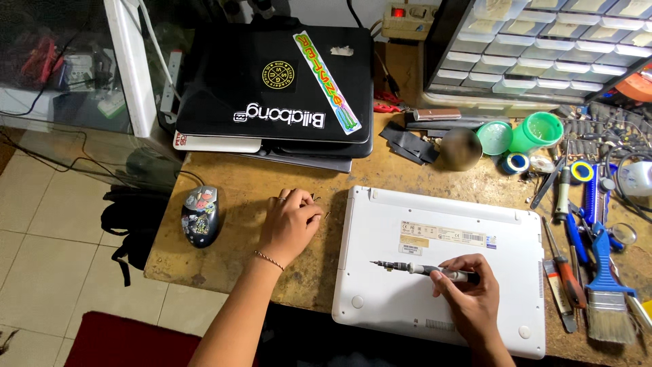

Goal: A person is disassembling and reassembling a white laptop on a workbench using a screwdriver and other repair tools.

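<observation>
Slim grey-black screwdriver [424, 269] gripped in right hand [468, 299], lying level over upturned white laptop [435, 224]. Left hand [288, 224] fingers curled loosely, resting on table [238, 265].

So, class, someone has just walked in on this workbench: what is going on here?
A person is at work on a white laptop that lies upside down on a wooden bench. The right hand holds a slim screwdriver lying almost flat over the laptop's underside, its tip pointing left. The left hand rests on the bench beside the laptop, fingers curled by some small screws. A stickered mouse sits further left, a closed black laptop behind, and tools with a paintbrush on the right.
</observation>
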